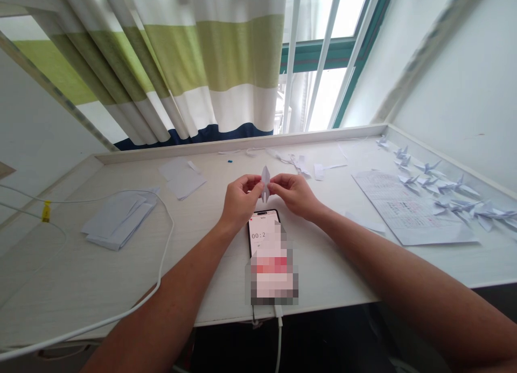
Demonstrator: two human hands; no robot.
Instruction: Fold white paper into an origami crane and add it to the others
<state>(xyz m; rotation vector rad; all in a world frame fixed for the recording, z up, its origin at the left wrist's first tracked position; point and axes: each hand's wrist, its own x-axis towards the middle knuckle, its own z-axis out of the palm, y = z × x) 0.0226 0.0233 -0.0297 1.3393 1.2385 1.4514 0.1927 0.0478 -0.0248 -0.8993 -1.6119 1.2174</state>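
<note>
Pinching a small folded paper piece (265, 174) upright between left hand (244, 194) and right hand (296, 194), with the fingertips of both closed on its opposite sides. Holding it above the bench (218, 276), just beyond the far end of the phone (260, 226). Unable to tell from this angle the exact layers under each thumb.

Progress, as judged: apparently well into folding, but unfinished. Narrow and pointed at the top, split into two thin points below; not yet spread out like the folded paper birds (428, 167) at the right. Counting several of those as done, lying loosely along the right edge, around a written sheet (404, 203). Unable to give a sure number, owing to overlap.

Noting at the left a stack of paper (119, 222), lying flat and seemingly unworked, plus loose sheets (181, 179) farther back. Noting also paper scraps (319, 172) toward the back edge. Reading only part of a timer-like display on the phone; mostly pixelated.
</note>
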